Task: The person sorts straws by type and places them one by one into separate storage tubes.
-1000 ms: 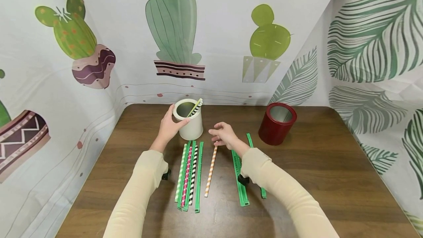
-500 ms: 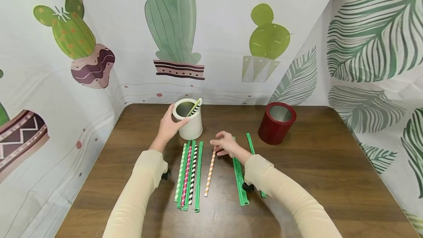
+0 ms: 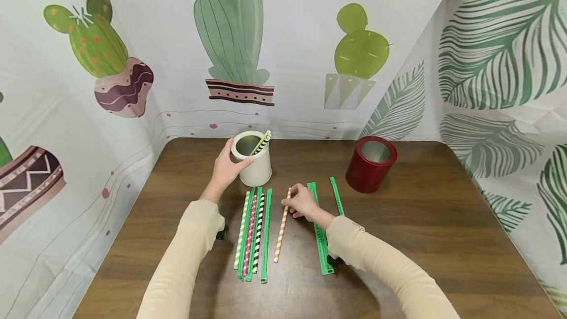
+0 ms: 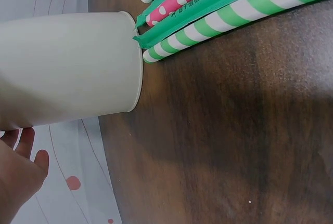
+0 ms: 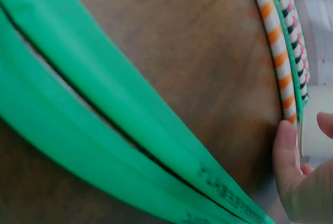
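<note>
My left hand [image 3: 226, 165] grips the cream tin can [image 3: 256, 169] at the back, thumb over its front and fingers round its far side. A few straws [image 3: 262, 143] lean inside that can. My right hand [image 3: 303, 203] is at the upper part of an orange-and-white striped paper straw [image 3: 281, 233] lying on the table. In the right wrist view its fingers [image 5: 286, 138] touch the straw's side, and the thumb stands apart from them. Left of this straw lie a green-striped straw [image 3: 241, 230], a pink dotted one [image 3: 250, 235], a black-striped one [image 3: 259, 235] and green wrapped straws [image 3: 266, 235].
A dark red can [image 3: 371, 165] stands at the back right of the wooden table [image 3: 425, 210]. Beside the right forearm lie more green wrapped straws [image 3: 320, 240], with another [image 3: 336, 196] further right. A cactus-print cloth [image 3: 301, 53] hangs close behind the table.
The right hand has come down and back toward the body onto the orange-striped straw, whose top end now shows past the fingers. The left hand and the cream can have stayed put.
</note>
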Tool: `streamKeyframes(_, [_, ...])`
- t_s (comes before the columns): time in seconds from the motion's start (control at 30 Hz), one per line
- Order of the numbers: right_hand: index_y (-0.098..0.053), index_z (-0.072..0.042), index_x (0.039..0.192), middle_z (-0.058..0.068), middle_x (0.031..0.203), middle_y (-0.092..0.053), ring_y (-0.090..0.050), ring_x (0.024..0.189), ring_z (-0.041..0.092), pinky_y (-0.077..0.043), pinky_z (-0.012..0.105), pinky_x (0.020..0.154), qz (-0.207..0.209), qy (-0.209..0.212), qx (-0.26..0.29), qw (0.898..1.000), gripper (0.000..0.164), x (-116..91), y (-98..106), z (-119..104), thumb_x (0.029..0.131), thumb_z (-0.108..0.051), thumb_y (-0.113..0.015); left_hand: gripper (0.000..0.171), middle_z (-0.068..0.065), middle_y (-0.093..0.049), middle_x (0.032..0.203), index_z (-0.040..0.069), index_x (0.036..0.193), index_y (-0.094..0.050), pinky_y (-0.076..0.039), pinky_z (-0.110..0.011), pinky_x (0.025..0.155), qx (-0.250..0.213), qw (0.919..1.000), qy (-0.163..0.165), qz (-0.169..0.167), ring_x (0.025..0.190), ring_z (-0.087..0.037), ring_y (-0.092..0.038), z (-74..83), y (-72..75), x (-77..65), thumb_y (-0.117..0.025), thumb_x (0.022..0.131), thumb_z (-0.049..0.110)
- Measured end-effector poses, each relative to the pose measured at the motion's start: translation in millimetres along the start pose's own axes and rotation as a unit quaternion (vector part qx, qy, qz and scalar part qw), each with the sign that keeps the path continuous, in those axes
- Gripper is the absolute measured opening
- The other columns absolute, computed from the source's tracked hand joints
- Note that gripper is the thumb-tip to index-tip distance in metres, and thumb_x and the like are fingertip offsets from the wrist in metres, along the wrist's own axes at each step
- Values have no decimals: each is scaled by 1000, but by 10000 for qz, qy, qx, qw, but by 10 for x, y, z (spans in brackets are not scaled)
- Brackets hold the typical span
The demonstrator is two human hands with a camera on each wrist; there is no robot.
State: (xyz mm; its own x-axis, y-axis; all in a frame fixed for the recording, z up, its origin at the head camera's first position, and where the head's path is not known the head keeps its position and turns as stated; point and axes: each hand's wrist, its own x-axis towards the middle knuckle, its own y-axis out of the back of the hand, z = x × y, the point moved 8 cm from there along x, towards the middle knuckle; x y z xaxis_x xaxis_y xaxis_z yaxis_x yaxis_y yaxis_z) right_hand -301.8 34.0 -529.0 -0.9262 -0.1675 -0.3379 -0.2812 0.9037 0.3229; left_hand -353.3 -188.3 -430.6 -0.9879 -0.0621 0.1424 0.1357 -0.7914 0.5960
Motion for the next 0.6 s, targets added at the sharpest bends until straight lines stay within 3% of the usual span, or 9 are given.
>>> streamKeyframes(0.37, [-45,-6,95,5,55,-51,-44,36,12,-39,23,34,608,614,-1383,9866,32,-7,-18,-45,75,-16,-68,93,-9,-24,145,13,142,-17,-23,-46,105,-43,10000,37,2,132,-27,-25,-12,-5,10,-67,71,49])
streamKeyframes(0.6, [-45,-7,93,5,62,-54,-43,34,13,-38,22,34,724,612,-1684,9812,31,14,-33,-35,74,-14,-69,94,-10,-25,145,13,142,-17,-24,-47,105,-43,10000,1,32,132,-27,-26,-26,-12,12,-67,71,49])
